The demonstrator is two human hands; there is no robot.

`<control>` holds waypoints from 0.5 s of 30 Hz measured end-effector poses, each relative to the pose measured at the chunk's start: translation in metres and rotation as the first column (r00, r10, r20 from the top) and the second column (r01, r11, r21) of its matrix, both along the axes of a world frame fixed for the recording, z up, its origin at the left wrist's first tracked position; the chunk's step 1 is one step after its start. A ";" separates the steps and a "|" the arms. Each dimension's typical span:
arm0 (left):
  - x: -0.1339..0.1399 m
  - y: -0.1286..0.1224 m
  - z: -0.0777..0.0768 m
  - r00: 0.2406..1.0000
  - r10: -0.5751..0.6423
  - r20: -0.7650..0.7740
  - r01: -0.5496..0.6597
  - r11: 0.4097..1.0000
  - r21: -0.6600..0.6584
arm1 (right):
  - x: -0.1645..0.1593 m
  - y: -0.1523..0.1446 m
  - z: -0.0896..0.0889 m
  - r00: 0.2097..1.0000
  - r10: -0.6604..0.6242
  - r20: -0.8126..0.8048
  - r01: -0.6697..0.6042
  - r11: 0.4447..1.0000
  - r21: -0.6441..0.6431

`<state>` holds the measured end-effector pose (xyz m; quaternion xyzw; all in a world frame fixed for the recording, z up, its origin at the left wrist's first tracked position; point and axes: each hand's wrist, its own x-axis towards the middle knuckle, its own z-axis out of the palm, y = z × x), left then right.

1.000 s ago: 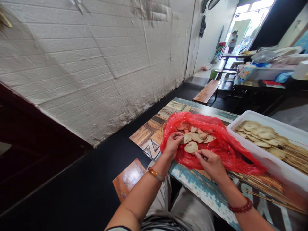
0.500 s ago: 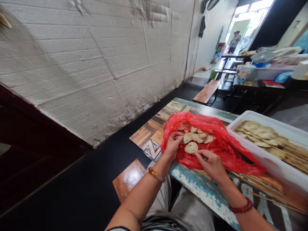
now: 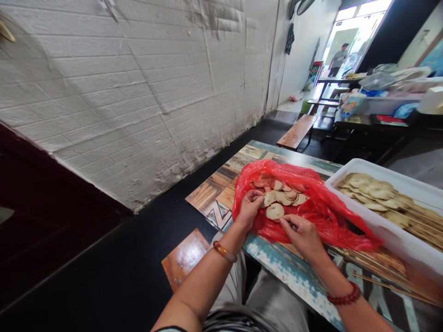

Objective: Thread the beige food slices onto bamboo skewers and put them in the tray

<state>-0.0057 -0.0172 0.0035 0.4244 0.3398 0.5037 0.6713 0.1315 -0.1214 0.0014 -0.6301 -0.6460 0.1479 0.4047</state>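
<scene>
Over the red plastic bag (image 3: 332, 226), left hand (image 3: 249, 207) and right hand (image 3: 303, 232) pinch round slices (image 3: 274, 211) by their edges, maybe for steadying.

A table (image 3: 221, 182) stands near, right of centre, with a long wall (image 3: 155, 92) to its left. On the table lies a bag (image 3: 332, 221) with slices (image 3: 284, 199) inside. The left hand (image 3: 249, 211) is at the slices' left side, the right hand (image 3: 303, 235) at the nearest one's right edge. Right of the bag, a tub (image 3: 408, 253) holds more slices and sticks; loose sticks (image 3: 380, 269) lie on its near side. A seat (image 3: 187, 258) sits left of the table. Beyond are a bench (image 3: 297, 131) and, far right, a laden second table (image 3: 356, 121). Farthest, a person (image 3: 338, 60) stands by a doorway (image 3: 346, 37).
</scene>
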 end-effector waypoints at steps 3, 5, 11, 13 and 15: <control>0.000 -0.001 0.000 1.000 -0.002 -0.003 0.002 1.000 -0.005 | 0.000 0.000 0.000 1.000 -0.006 -0.001 0.006 1.000 0.006; 0.000 -0.002 0.001 1.000 -0.007 -0.005 0.007 1.000 0.000 | 0.000 0.001 -0.001 1.000 -0.009 -0.003 0.009 1.000 0.013; 0.000 -0.004 0.004 0.998 -0.051 -0.026 0.052 0.998 0.022 | 0.000 0.001 -0.001 1.000 -0.010 -0.019 0.010 1.000 0.017; 0.000 -0.003 0.003 0.998 -0.057 0.014 0.058 0.998 -0.018 | 0.001 0.001 -0.001 1.000 -0.008 -0.029 0.009 1.000 0.013; 0.000 -0.002 0.002 0.996 -0.063 0.065 0.068 0.994 -0.083 | 0.001 0.001 -0.001 0.999 -0.014 -0.037 0.014 1.000 0.011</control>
